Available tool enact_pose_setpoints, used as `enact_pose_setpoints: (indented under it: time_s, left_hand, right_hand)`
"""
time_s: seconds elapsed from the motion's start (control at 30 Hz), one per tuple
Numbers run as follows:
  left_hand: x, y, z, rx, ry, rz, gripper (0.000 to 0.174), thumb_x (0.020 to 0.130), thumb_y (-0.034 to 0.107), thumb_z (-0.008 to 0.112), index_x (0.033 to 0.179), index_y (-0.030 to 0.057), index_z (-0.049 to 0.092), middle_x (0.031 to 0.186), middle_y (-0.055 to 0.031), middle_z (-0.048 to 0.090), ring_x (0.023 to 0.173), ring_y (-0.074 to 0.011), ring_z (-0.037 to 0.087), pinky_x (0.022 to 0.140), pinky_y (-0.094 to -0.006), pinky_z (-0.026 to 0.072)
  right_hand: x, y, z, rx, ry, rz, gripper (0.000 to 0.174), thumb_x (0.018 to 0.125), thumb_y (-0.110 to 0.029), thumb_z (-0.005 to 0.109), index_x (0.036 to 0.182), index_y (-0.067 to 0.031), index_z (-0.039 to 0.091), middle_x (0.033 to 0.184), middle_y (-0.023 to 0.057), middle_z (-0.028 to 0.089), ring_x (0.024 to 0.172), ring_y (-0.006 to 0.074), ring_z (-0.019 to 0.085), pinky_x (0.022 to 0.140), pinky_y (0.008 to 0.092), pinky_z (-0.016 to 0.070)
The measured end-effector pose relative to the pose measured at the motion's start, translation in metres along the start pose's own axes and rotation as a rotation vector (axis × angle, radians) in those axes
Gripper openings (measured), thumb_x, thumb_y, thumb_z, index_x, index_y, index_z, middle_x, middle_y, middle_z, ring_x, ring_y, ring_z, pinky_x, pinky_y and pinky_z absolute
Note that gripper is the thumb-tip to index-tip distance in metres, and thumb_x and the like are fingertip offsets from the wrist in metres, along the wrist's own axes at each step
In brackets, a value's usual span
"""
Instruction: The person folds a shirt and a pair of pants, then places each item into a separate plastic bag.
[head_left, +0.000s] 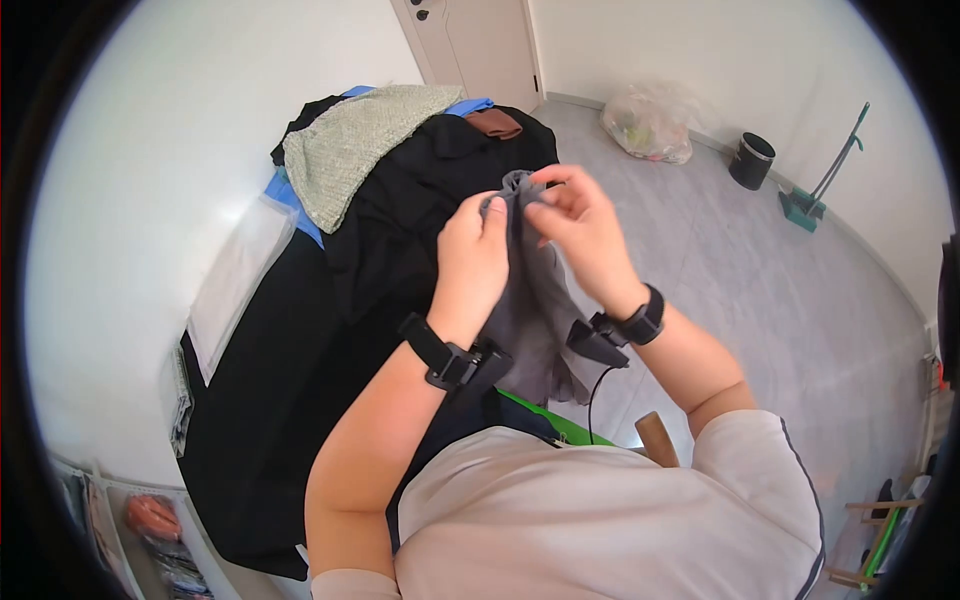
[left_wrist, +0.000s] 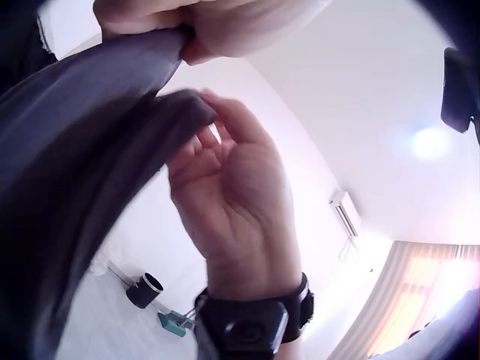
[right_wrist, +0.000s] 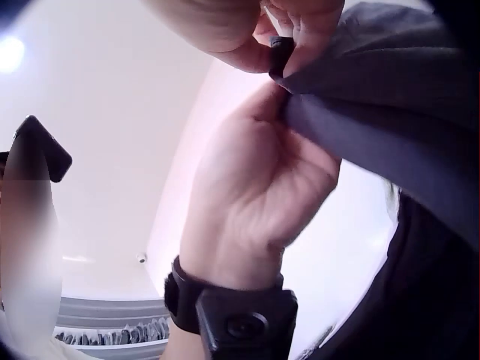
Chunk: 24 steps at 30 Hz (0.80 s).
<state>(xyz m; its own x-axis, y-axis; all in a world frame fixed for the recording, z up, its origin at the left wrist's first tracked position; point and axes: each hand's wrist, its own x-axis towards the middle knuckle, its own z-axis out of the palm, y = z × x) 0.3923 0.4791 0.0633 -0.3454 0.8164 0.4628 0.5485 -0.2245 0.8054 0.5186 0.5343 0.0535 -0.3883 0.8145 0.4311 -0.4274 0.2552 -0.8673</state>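
Observation:
A grey garment [head_left: 525, 300] hangs from both hands in front of the person's chest, its gathered top edge between them. The left hand [head_left: 474, 255] grips that edge with the thumb on top. Close beside it, the right hand [head_left: 590, 228] pinches the fabric between thumb and fingers. In the left wrist view the dark cloth [left_wrist: 90, 127] runs down to the left from the right hand's fingertips [left_wrist: 210, 109]. The right wrist view has the cloth [right_wrist: 390, 127] spreading to the right, with both hands' fingers meeting at its edge.
Black cloth [head_left: 390, 260] covers a large surface at the left, with a pale green knitted piece [head_left: 350, 145], a brown piece [head_left: 495, 123] and a clear plastic packet [head_left: 235, 275] on it. On the floor are a filled plastic bag [head_left: 650, 125], a black bin [head_left: 752, 160] and a dustpan [head_left: 802, 210].

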Motion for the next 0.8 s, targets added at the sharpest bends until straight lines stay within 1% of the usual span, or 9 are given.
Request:
enact_pose_setpoints:
  time_s: [0.1, 0.27, 0.33, 0.4, 0.47, 0.53, 0.67, 0.73, 0.8]
  left_hand:
    - [-0.009, 0.012, 0.002, -0.098, -0.058, -0.101, 0.031, 0.095, 0.020, 0.043, 0.109, -0.0034, 0.056, 0.090, -0.0163, 0.064, 0.083, -0.0228, 0.062, 0.073, -0.0318, 0.0476]
    - [-0.009, -0.002, -0.010, -0.192, -0.114, -0.060, 0.032, 0.094, 0.022, 0.047, 0.110, -0.0043, 0.056, 0.092, -0.0135, 0.064, 0.085, -0.0187, 0.061, 0.076, -0.0290, 0.0472]
    - [-0.010, 0.003, -0.013, -0.274, -0.136, -0.045, 0.033, 0.093, 0.023, 0.050, 0.111, -0.0043, 0.055, 0.094, -0.0127, 0.063, 0.086, -0.0176, 0.060, 0.078, -0.0282, 0.0470]
    - [-0.011, 0.010, -0.022, -0.074, -0.175, 0.075, 0.035, 0.090, 0.023, 0.055, 0.113, -0.0036, 0.055, 0.099, -0.0119, 0.063, 0.087, -0.0154, 0.059, 0.081, -0.0270, 0.0461]
    - [-0.008, 0.006, -0.028, -0.148, -0.179, 0.042, 0.031, 0.090, 0.020, 0.056, 0.110, -0.0035, 0.056, 0.097, -0.0114, 0.064, 0.087, -0.0140, 0.059, 0.081, -0.0261, 0.0452]
    - [-0.004, 0.008, -0.034, -0.134, -0.264, -0.043, 0.028, 0.093, 0.017, 0.053, 0.112, -0.0042, 0.055, 0.101, -0.0073, 0.062, 0.091, -0.0103, 0.056, 0.082, -0.0232, 0.0443]
    - [-0.003, 0.011, -0.044, -0.285, -0.246, -0.066, 0.026, 0.095, 0.017, 0.049, 0.108, -0.0046, 0.057, 0.101, -0.0085, 0.063, 0.090, -0.0112, 0.057, 0.083, -0.0246, 0.0447]
    - [-0.003, 0.016, -0.044, -0.312, -0.261, -0.049, 0.027, 0.096, 0.017, 0.048, 0.107, -0.0048, 0.057, 0.101, -0.0090, 0.063, 0.090, -0.0119, 0.057, 0.084, -0.0253, 0.0447]
    - [-0.004, 0.016, -0.045, -0.318, -0.277, -0.039, 0.027, 0.096, 0.018, 0.048, 0.107, -0.0044, 0.057, 0.101, -0.0090, 0.063, 0.091, -0.0119, 0.057, 0.085, -0.0255, 0.0444]
  right_hand:
    - [-0.001, 0.010, 0.011, 0.050, -0.088, 0.041, 0.020, 0.084, -0.002, 0.058, 0.104, -0.0020, 0.053, 0.080, 0.0012, 0.057, 0.068, 0.0057, 0.055, 0.059, 0.0197, 0.0461]
    - [0.002, 0.011, 0.012, 0.125, -0.165, 0.088, 0.017, 0.088, -0.006, 0.055, 0.105, -0.0009, 0.053, 0.082, 0.0021, 0.057, 0.074, 0.0075, 0.056, 0.067, 0.0217, 0.0487]
    - [0.002, 0.001, 0.010, 0.450, -0.154, 0.272, 0.018, 0.091, -0.009, 0.052, 0.107, -0.0010, 0.053, 0.086, 0.0041, 0.059, 0.081, 0.0105, 0.059, 0.076, 0.0251, 0.0491]
    - [0.000, -0.016, 0.005, 0.430, -0.205, 0.293, 0.018, 0.091, -0.009, 0.051, 0.107, -0.0009, 0.054, 0.090, 0.0055, 0.061, 0.084, 0.0121, 0.060, 0.079, 0.0261, 0.0486]
    - [-0.001, -0.029, -0.005, 0.410, -0.255, 0.312, 0.018, 0.091, -0.008, 0.051, 0.106, -0.0007, 0.054, 0.093, 0.0070, 0.062, 0.086, 0.0137, 0.061, 0.081, 0.0271, 0.0482]
    - [0.004, -0.035, -0.023, 0.041, -0.392, 0.055, 0.016, 0.090, -0.007, 0.050, 0.105, -0.0005, 0.056, 0.099, 0.0098, 0.064, 0.090, 0.0153, 0.062, 0.081, 0.0268, 0.0479]
    - [0.006, -0.039, -0.063, -0.143, -0.080, -0.182, 0.013, 0.087, -0.006, 0.056, 0.098, -0.0007, 0.061, 0.100, 0.0077, 0.065, 0.090, 0.0147, 0.061, 0.081, 0.0263, 0.0467]
    - [-0.002, -0.034, -0.077, -0.178, -0.093, -0.168, 0.017, 0.083, -0.008, 0.062, 0.099, -0.0026, 0.062, 0.107, 0.0080, 0.063, 0.099, 0.0165, 0.058, 0.087, 0.0292, 0.0442]
    - [-0.007, -0.021, -0.078, -0.334, -0.290, -0.325, 0.026, 0.078, -0.012, 0.068, 0.103, -0.0056, 0.063, 0.116, 0.0086, 0.059, 0.110, 0.0196, 0.053, 0.095, 0.0332, 0.0392]
